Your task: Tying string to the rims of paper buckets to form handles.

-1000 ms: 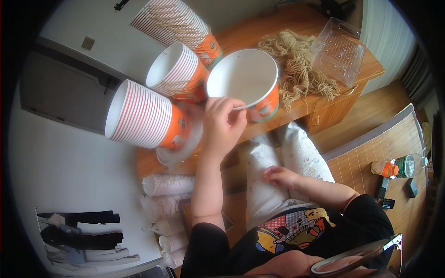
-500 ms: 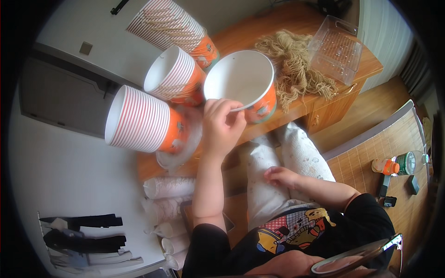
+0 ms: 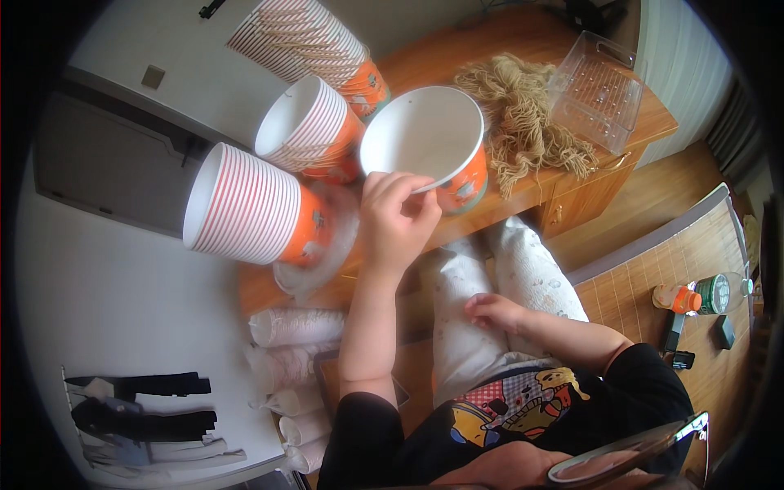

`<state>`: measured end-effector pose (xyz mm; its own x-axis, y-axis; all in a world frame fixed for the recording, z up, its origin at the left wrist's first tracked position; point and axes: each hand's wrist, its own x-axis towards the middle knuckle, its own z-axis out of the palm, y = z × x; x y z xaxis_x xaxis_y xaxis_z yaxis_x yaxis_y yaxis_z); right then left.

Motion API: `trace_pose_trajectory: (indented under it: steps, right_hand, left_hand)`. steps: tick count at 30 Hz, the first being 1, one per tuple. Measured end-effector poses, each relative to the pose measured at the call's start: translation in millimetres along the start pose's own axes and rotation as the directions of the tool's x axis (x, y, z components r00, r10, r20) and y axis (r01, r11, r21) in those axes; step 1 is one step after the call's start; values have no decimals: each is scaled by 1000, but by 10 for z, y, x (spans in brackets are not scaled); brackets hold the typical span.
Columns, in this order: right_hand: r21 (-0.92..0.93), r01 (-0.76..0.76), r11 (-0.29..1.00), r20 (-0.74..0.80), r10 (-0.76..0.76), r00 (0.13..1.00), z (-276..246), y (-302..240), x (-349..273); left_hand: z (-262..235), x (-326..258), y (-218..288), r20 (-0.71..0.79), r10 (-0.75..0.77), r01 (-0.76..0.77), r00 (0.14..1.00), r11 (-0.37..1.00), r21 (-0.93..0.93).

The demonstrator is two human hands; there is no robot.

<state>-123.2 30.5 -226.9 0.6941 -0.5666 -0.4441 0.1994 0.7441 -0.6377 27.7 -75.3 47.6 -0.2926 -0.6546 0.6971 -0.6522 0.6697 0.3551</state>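
A large white-lined paper bucket [image 3: 461, 184], orange outside, stands at the desk's front edge with its mouth tilted toward me. My left hand [image 3: 398, 216] pinches the near left part of its rim between thumb and fingers. My right hand [image 3: 496, 312] rests on my thigh, its fingers curled together, and nothing shows in it. Left of the bucket lean a short nested stack of the same buckets [image 3: 327, 135] with tan cords on it and a taller stack [image 3: 253, 204] without visible cords. Behind them is another tall corded stack [image 3: 314, 49].
A tan bundle of cords [image 3: 527, 114] lies right of the bucket, beside a clear plastic basket [image 3: 596, 94]. Wrapped white rolls [image 3: 298, 328] are piled below the desk's left end. Bottles [image 3: 719, 292] stand on a bamboo mat [image 3: 637, 302] at the right.
My left hand has shifted slightly right along the bucket's rim. My right hand stays on my thigh, and the whole view has moved a little.
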Motion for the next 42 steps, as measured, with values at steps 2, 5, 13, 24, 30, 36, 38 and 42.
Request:
trace_pose_trajectory:
  steps: [2,5,13,24,30,36,38,42]
  right_hand:
    - [8,3,1000,10,-3,1000,-5,12,8]
    - [11,4,1000,18,-4,1000,14,-5,4]
    - [-18,12,1000,-10,-12,1000,41,-36,-30]
    - [-29,27,999,-5,-27,1000,0,100,116]
    - [-19,28,999,-28,-28,999,2,56,56]
    - [-44,32,999,-1,-32,999,13,57,44]
    - [-126,149,981,-15,-152,988,63,-97,-85]
    - [-265,665,698,-111,-707,699,299,-631,-485]
  left_hand:
    - [-1,5,0,4,1,-1,1000,1000,4]
    - [-3,12,11,2,2,-2,1000,1000,15]
    - [-8,3,30,31,-38,39,999,999,-18]
    - [-97,-6,101,93,-106,110,990,993,-38]
    - [-107,-4,88,143,-138,157,980,979,-128]
    - [-158,-89,61,10,-199,175,980,837,-519]
    - [-216,-140,158,-140,-99,36,985,917,-398]
    - [-172,-440,438,-78,-271,119,959,638,-761]
